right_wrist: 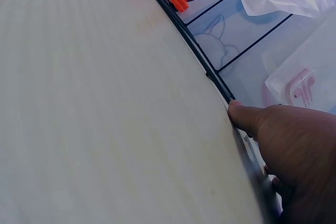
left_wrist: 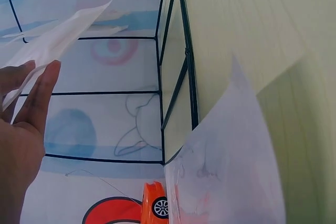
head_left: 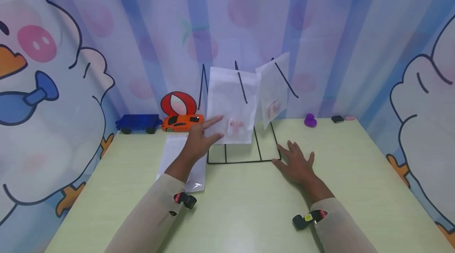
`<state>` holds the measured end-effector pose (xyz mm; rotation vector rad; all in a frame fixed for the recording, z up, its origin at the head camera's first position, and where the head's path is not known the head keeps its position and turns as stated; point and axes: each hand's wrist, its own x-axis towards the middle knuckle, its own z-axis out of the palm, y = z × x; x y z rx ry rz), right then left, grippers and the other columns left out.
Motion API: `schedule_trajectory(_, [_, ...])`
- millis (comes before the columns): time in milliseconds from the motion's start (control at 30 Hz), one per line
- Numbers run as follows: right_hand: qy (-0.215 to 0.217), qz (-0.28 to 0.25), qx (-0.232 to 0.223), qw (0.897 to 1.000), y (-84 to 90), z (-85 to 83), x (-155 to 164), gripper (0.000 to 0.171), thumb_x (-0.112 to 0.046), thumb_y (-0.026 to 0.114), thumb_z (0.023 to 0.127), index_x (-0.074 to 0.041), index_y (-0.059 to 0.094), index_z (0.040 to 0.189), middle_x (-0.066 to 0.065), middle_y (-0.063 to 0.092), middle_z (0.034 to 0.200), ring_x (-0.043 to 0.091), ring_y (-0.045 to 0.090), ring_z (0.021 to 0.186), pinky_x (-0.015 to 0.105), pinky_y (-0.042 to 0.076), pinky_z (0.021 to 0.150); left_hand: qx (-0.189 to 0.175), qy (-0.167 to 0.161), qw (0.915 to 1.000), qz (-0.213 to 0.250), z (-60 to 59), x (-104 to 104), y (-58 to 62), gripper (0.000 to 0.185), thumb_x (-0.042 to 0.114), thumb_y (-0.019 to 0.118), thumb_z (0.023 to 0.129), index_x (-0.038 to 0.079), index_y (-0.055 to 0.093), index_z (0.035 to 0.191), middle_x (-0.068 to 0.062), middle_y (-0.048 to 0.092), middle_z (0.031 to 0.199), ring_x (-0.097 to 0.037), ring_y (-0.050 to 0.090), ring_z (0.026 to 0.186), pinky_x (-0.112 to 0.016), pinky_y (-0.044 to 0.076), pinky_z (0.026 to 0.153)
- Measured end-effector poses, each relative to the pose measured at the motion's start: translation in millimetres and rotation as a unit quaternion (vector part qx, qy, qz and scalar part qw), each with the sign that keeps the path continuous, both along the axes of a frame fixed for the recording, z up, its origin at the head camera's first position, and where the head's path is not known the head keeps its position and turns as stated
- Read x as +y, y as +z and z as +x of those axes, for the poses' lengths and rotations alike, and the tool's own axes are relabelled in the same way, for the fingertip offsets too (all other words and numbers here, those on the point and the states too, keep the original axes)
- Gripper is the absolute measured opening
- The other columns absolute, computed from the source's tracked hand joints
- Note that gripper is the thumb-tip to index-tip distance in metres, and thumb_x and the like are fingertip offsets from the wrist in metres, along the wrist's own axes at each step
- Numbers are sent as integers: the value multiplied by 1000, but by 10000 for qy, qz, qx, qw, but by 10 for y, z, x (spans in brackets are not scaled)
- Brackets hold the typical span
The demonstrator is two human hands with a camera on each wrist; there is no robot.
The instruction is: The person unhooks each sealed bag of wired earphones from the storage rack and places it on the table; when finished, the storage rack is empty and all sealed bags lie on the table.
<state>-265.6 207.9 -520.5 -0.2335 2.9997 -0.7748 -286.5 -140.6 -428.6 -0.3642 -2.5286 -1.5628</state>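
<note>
A black wire rack (head_left: 234,161) stands at the back middle of the pale green table (head_left: 249,213). Two translucent white bags hang on its prongs. The left bag (head_left: 232,103) and the right bag (head_left: 273,87) each hold pink earphones. My left hand (head_left: 203,134) touches the left bag's lower corner with straight fingers (left_wrist: 37,85); the left wrist view shows that bag (left_wrist: 58,40) behind the fingertips. My right hand (head_left: 295,160) lies flat on the table at the rack's front right corner, its thumb (right_wrist: 247,116) against the base wire (right_wrist: 210,72). A third bag (head_left: 170,152) lies flat beneath my left forearm.
Along the back edge stand a blue toy truck (head_left: 138,122), an orange toy car (head_left: 182,122), a red and white oval (head_left: 178,104), a purple piece (head_left: 310,120) and two small black and pink items (head_left: 337,119). A cartoon curtain surrounds the table.
</note>
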Motion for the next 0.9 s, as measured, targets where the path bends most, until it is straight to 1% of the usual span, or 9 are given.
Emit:
schedule_trajectory(167, [1,20,-43,10000,13,-14,3,71,-54,54,111,-18,38,171,24,15,182,48,7,170,87,-14,123,0,-76,10000,59,49,-23,4,66,9,80,97,39,63,153,-4,61,162,-31,60,144,-51,60,110])
schedule_trajectory(367, [-11,41,-56,10000,30,8,-7,71,-54,54,111,-18,38,171,24,16,182,48,8,170,87,-12,123,-130,-115,9998,120,128,-32,15,68,8,80,96,40,63,153,-4,59,163,-31,59,144,-52,59,113])
schedule_trajectory(467, [-3,51,-57,10000,32,16,-21,71,-54,53,111,-18,38,171,24,16,182,48,8,170,88,-11,123,-204,-110,9997,119,177,-45,14,68,8,80,96,41,62,153,-4,58,163,-31,60,142,-51,60,111])
schedule_trajectory(567, [11,38,-58,10000,29,16,-30,71,-54,54,111,-18,39,170,24,16,182,49,8,170,88,-11,123,-334,-72,9993,121,230,-51,22,68,9,80,96,42,62,153,-2,56,164,-31,59,146,-51,60,110])
schedule_trajectory(700, [13,18,-31,10000,24,13,-24,71,-54,54,111,-17,40,170,25,17,181,50,9,170,88,-10,123,-546,-53,9982,237,308,-42,41,68,9,81,96,43,63,152,0,54,167,-30,55,152,-51,59,111])
schedule_trajectory(767, [11,-13,-12,10000,22,10,-21,71,-54,55,111,-17,40,170,25,18,181,50,9,170,88,-11,123,-640,-59,9974,313,350,-38,44,67,10,81,96,43,63,152,1,53,168,-30,54,153,-51,59,112])
schedule_trajectory(900, [13,-51,35,10000,23,14,-18,71,-53,56,110,-16,41,169,27,19,180,51,10,169,89,-10,122,-714,-131,9966,401,421,-33,23,65,10,81,97,42,64,151,2,53,168,-28,55,152,-50,57,115])
